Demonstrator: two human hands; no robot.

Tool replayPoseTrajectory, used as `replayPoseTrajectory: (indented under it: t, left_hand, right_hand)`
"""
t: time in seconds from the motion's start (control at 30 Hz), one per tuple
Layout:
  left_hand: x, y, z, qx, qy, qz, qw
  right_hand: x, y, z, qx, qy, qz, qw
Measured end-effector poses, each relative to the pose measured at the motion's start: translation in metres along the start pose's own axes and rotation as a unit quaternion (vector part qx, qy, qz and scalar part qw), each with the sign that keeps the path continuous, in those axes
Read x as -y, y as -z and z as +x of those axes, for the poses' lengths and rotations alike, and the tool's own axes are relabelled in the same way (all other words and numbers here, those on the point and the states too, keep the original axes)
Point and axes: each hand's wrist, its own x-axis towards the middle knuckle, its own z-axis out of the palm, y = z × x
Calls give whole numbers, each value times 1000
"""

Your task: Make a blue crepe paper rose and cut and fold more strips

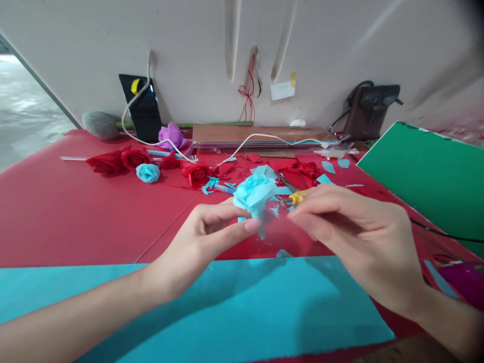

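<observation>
our left hand (204, 237) pinching blue paper rose (254, 194), right hand (351, 237) beside it, grip unclear, dark bag (372, 111) far right, contents hidden

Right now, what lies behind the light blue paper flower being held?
Yellow-handled scissors and blue paper scraps on the red table. The right hand covers the scissors' handles partly; the left hand pinches the flower, hiding its base.
</observation>
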Motion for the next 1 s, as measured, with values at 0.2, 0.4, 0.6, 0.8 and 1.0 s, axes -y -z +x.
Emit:
replayPoseTrajectory:
  t: [0.2, 0.4, 0.6, 0.8, 1.0]
  left_hand:
    - [2, -2, 0, 29, -20, -43, 998]
    - [2, -4, -4, 48, -34, -35, 998]
    - [-4, -7, -3, 42, -71, 39, 996]
    - [-6, -9, -3, 30, -129, 131, 982]
    - [-6, -10, -4, 46, -115, 103, 987]
  right_hand:
    - [0, -8, -7, -56, 36, -65, 996]
    - [3, -15, -11, -58, 58, -98, 992]
    - [5, -16, -14, -62, 48, -118, 990]
    - [7, -14, -14, -47, 53, -101, 992]
    - [4, -17, -16, -28, -5, -51, 998]
